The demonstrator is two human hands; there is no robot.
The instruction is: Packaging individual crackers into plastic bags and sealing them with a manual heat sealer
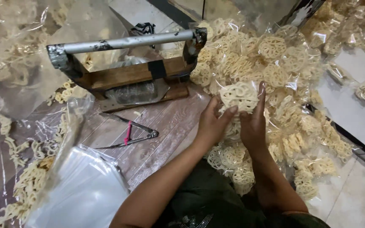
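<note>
clear plastic wraps the stack of lacy crackers (pixel 238 96) that we clamp between our left hand (pixel 213 122) and right hand (pixel 253 122). beyond and right of our hands lies a heap of filled packets (pixel 275 67); left of them, loose crackers (pixel 30 185), empty bags (pixel 81 190) and the sealer (pixel 127 63) wait.

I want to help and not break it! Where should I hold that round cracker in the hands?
Probably by its outer rim, from both sides, as the left hand and right hand do: the lacy cracker stands upright, and its looped middle looks fragile.
</note>
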